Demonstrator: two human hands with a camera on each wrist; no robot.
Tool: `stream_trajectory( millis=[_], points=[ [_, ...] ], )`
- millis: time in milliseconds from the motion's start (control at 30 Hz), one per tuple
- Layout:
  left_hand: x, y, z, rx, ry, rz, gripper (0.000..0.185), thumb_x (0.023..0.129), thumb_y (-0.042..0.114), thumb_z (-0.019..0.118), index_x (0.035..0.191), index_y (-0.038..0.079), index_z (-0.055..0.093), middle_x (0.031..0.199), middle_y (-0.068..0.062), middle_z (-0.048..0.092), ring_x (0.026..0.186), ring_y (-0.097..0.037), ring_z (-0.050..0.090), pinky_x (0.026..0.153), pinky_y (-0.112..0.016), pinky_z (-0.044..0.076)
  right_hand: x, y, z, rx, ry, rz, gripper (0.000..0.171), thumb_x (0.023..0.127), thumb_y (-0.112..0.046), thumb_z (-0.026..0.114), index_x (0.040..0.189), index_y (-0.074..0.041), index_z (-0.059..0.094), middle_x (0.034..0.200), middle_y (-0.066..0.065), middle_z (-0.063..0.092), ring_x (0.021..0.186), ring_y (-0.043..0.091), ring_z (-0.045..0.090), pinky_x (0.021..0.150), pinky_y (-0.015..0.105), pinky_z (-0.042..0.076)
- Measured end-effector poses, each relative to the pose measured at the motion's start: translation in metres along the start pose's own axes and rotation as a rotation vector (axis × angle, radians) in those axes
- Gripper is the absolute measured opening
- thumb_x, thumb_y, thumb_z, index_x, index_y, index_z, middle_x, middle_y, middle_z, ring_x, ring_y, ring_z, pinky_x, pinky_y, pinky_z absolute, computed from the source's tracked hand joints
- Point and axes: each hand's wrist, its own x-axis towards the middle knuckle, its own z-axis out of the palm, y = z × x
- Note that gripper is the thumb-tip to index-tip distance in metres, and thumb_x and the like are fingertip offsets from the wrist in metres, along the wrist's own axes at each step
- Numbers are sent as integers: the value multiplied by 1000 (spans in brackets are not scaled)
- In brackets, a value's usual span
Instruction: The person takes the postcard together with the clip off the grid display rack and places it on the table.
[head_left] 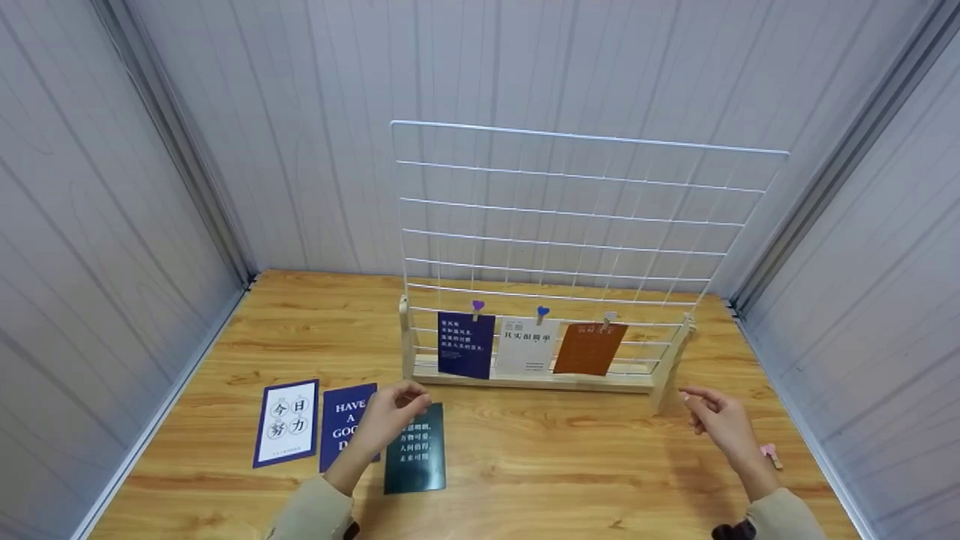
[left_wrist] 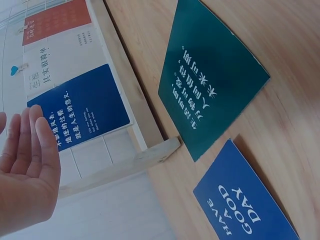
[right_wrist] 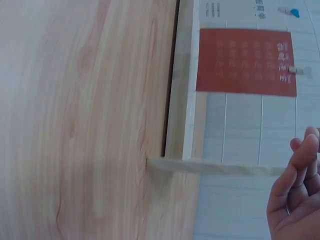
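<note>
Dark green card [head_left: 415,448] lies flat on the wooden table [head_left: 570,472] in the head view, its top edge under the left hand [head_left: 390,420], whose fingers curl loosely without holding anything, while the right hand [head_left: 720,421] hovers empty near the rack's right foot [head_left: 670,375], bare tabletop between them. From the left wrist, the green card sits just clear of the rack's base rail [left_wrist: 127,95], the palm flat and fingers together. From the right wrist, relaxed fingers [right_wrist: 300,170] hang beside the orange card [right_wrist: 245,61].

Rack [head_left: 525,379] on bench [head_left: 570,480], three cards [head_left: 525,346] clipped to its grid. Left grip [head_left: 390,416] before rack's left end, over three cards [head_left: 414,448]. Right grip [head_left: 716,420] beside right end; peg [head_left: 770,453] right of it.
</note>
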Motion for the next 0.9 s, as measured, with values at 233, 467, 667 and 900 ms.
stream_trajectory(
  millis=[233,467,667,900],
  points=[
    [6,-3,7,-41,31,-28,18,86,15,58,93,-2,60,83,-5,59,76,-18,55,64,-35,49,6,5,18,124,-67,-122,33,86,-21,58,107,5,58,61,9,52,50,10,48,45,23,43],
    [14,-8,15,-80,58,-52,20,85,17,59,94,-1,60,86,-6,59,80,-19,54,65,-36,49,4,-8,40,105,-15,9,28,86,-9,57,106,11,56,64,16,54,51,14,50,46,24,45],
    [20,-13,20,-122,78,-56,21,85,16,59,94,-3,60,87,-7,59,79,-19,55,65,-37,49,7,-9,56,132,-46,43,29,86,-13,58,107,6,58,62,10,52,50,14,49,47,24,45],
    [30,-18,25,-144,89,-99,22,86,15,58,98,-4,58,88,-7,58,83,-20,54,68,-36,48,14,-10,78,195,-61,32,27,85,-11,59,104,8,59,60,12,51,48,12,47,45,23,44]
  ],
)
